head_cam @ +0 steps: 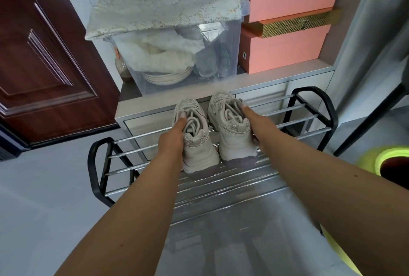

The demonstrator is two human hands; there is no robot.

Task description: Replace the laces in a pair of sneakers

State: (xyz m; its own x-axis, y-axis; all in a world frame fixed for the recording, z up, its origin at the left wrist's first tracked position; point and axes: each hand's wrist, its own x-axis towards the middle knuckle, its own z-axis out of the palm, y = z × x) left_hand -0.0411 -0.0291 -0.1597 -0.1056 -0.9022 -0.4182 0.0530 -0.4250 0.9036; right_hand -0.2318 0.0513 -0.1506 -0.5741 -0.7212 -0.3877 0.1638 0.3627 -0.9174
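Note:
Two beige sneakers with glittery trim and pale laces stand side by side on the top bars of a metal shoe rack (287, 125), heels toward me. My left hand (171, 137) grips the left sneaker (194, 142) from its left side, with a finger laid over the laces. The right sneaker (232, 134) is held by my right hand (254, 120), whose fingers wrap its right side and reach up along the laces. Both shoes are laced.
Behind the rack stands a low grey cabinet (265, 78) carrying a clear storage bin (177, 58) under a lace cloth and stacked pink boxes (285, 47). A dark wooden door (44, 65) is at left. A yellow-green object (376, 160) sits at right.

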